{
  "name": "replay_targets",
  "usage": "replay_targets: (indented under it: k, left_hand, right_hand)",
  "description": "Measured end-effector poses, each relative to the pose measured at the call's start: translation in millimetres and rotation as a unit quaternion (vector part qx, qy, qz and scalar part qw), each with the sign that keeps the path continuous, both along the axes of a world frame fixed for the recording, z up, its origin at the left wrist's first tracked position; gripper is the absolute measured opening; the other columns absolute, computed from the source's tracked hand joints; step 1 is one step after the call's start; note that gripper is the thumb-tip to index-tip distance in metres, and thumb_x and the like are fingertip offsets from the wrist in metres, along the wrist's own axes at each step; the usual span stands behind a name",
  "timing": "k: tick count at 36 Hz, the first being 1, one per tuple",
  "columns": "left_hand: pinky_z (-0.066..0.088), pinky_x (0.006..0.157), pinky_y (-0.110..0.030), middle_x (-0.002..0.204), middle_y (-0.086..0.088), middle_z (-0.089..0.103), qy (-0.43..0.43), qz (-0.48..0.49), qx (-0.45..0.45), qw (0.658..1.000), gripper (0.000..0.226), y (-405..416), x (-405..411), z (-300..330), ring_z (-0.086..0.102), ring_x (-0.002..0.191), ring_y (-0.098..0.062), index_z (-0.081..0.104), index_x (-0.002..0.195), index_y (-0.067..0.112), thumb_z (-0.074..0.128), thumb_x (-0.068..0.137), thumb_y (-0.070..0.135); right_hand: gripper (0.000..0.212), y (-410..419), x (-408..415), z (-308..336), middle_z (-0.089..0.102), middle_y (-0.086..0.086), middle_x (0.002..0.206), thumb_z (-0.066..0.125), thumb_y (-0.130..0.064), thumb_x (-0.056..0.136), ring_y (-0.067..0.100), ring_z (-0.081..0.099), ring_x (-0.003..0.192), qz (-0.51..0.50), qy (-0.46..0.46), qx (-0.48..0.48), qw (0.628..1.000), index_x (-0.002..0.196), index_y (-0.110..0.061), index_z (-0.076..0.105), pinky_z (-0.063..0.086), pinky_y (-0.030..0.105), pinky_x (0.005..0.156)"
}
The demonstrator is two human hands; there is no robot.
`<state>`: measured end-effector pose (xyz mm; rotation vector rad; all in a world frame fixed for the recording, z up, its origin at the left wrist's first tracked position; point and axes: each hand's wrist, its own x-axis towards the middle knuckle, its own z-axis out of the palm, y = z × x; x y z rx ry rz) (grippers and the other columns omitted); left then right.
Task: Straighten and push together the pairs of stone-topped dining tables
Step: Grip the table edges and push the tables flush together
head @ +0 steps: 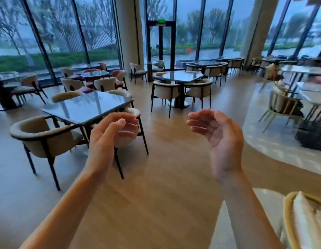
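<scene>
head view showed a stone-topped surface (pixel 87 105) at left, cream chairs (pixel 43 135) tucked around it. in front, the left hand (pixel 109 135) and right hand (pixel 219 137) hovered apart above the wooden floor (pixel 165 177), fingers loosely curled, holding nothing. another stone-topped surface (pixel 181 76) stood farther back, centre.

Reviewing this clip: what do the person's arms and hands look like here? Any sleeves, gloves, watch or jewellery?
Both forearms are bare as far as the frame shows, with no sleeve in view. The left hand and the right hand wear no gloves. No watch, bracelet or ring is visible on either wrist or on the fingers that show, and there are no markings or tape. The picture is slightly motion-blurred, so very small details could be missed.
</scene>
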<state>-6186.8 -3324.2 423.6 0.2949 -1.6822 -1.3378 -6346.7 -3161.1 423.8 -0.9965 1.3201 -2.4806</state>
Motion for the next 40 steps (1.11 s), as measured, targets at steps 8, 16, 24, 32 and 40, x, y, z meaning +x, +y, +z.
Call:
replay_targets:
  k: [8, 16, 24, 32, 40]
  left_hand:
    - [0.056, 0.085, -0.038, 0.111, -0.014, 0.072, 0.039, -0.158, 0.036, 0.986, 0.029, -105.2, -242.5, -3.4, 0.067, 0.105, -0.035, 0.070, 0.103, 0.012, 0.045, 0.093, 0.021]
    - [0.055, 0.082, -0.040, 0.105, -0.011, 0.074, 0.049, -0.303, 0.083, 0.948, 0.029, -129.3, -484.4, 20.6, 0.068, 0.097, -0.029, 0.072, 0.099, 0.013, 0.046, 0.090, 0.021]
    - [0.056, 0.082, -0.042, 0.106, -0.014, 0.074, 0.078, -0.402, 0.072, 0.909, 0.029, -101.6, -698.5, 34.3, 0.069, 0.099, -0.034, 0.075, 0.094, 0.019, 0.047, 0.089, 0.021]
    - [0.056, 0.082, -0.039, 0.100, -0.006, 0.076, 0.082, -0.419, 0.062, 0.902, 0.028, -98.9, -910.9, 48.2, 0.070, 0.096, -0.028, 0.070, 0.097, 0.012, 0.045, 0.090, 0.021]
    - [0.060, 0.080, -0.035, 0.100, -0.011, 0.075, 0.096, -0.413, 0.061, 0.904, 0.029, -118.4, -1116.6, 55.4, 0.070, 0.097, -0.033, 0.074, 0.093, 0.016, 0.046, 0.091, 0.020]
  right_hand:
    - [0.032, -85.3, -177.2, 18.4, 0.076, 0.015, 0.095, 0.043, -0.025, 0.097, 0.034, 0.072, 0.089, -0.118, 0.041, 0.012, 0.992, 0.096, -0.009, 0.071, 0.056, 0.046, 0.081]
    - [0.033, -79.3, -349.8, 49.7, 0.076, 0.016, 0.094, 0.046, -0.023, 0.095, 0.034, 0.072, 0.088, -0.263, 0.029, 0.049, 0.963, 0.099, -0.001, 0.070, 0.056, 0.042, 0.080]
    - [0.033, -50.0, -526.2, 53.9, 0.076, 0.017, 0.093, 0.046, -0.025, 0.094, 0.034, 0.072, 0.086, -0.363, 0.039, 0.031, 0.930, 0.096, -0.005, 0.072, 0.057, 0.039, 0.077]
    - [0.034, -54.9, -734.2, 55.8, 0.076, 0.016, 0.096, 0.041, -0.020, 0.103, 0.034, 0.073, 0.089, -0.388, 0.036, 0.030, 0.921, 0.100, -0.004, 0.071, 0.058, 0.043, 0.082]
    - [0.032, -65.3, -937.1, 64.0, 0.077, 0.014, 0.095, 0.045, -0.023, 0.099, 0.031, 0.073, 0.089, -0.377, 0.043, 0.065, 0.923, 0.097, -0.007, 0.073, 0.058, 0.037, 0.079]
